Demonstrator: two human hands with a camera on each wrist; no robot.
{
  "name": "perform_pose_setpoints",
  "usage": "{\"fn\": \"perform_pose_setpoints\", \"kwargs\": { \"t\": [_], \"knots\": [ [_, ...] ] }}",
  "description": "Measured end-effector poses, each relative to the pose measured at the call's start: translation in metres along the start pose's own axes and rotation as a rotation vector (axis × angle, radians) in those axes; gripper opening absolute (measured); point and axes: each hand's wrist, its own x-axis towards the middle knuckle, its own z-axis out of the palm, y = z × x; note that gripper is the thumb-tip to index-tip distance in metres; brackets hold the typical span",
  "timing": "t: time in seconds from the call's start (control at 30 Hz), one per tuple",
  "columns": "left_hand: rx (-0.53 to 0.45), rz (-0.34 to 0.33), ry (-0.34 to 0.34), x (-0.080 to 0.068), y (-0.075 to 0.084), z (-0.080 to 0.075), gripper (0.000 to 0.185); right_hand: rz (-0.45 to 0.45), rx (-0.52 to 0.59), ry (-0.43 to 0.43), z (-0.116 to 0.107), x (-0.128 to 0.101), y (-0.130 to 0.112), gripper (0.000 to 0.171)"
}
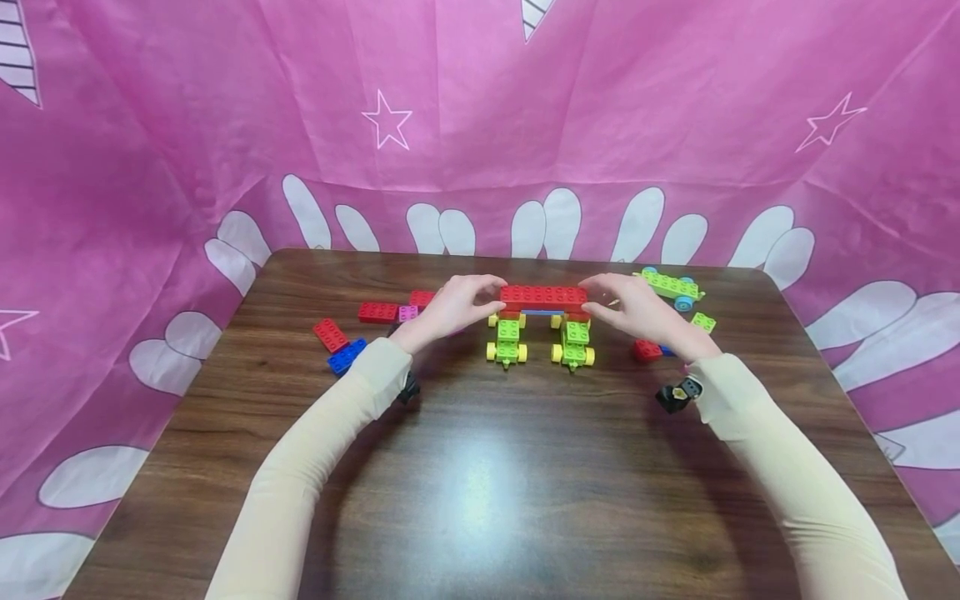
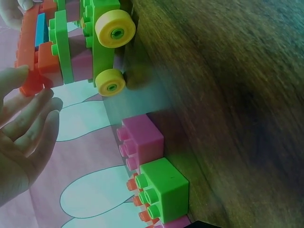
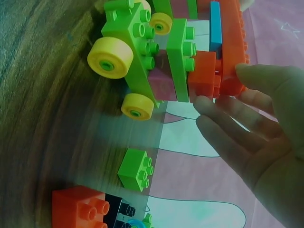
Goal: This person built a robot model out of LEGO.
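A long red toy building brick [image 1: 543, 297] spans two green wheeled bases with yellow wheels, the left base [image 1: 507, 350] and the right base [image 1: 574, 353]. My left hand [image 1: 453, 307] pinches the brick's left end between thumb and fingers. At its other end, my right hand [image 1: 639, 310] grips it the same way. Under each end sits a smaller red brick [image 3: 202, 73] on a green plate [image 3: 178, 59], with a purple brick [image 3: 162, 78] between plate and base. A thin blue piece [image 3: 215, 29] shows beneath the long brick.
Left of the build lie red bricks [image 1: 330, 335], a blue brick [image 1: 347, 357] and a pink brick [image 1: 407, 313]. On the right are a green car base with blue wheels [image 1: 671, 286], a small green brick [image 1: 703, 322] and a red brick [image 1: 647, 350]. A pink curtain [image 1: 480, 100] hangs behind the table.
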Motion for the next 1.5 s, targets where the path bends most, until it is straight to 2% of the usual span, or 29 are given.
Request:
{"fn": "perform_pose_setpoints", "kwargs": {
  "t": [0.27, 0.73, 1.03, 1.27, 1.5],
  "knots": [
    [-0.007, -0.011, 0.002, -0.0019, 0.0, 0.0009, 0.039, 0.013, 0.026, -0.016, -0.001, -0.0007, -0.0026, 0.034],
    [-0.016, -0.012, -0.012, -0.0053, 0.0013, 0.002, 0.041, 0.054, 0.093, -0.129, -0.0068, -0.0006, -0.0014, 0.033],
    [-0.007, -0.006, -0.012, -0.0054, 0.0036, 0.0035, 0.041, 0.077, 0.095, -0.127, -0.0072, -0.0011, -0.0011, 0.033],
    [-0.014, -0.006, -0.018, -0.0069, 0.0034, 0.0054, 0.041, 0.051, 0.071, -0.101, -0.0056, -0.0041, 0.001, 0.033],
    [-0.031, 0.013, -0.004, -0.0084, 0.0018, 0.0044, 0.041, 0.041, 0.092, -0.092, -0.0032, -0.0064, 0.003, 0.034]
  ]
}}
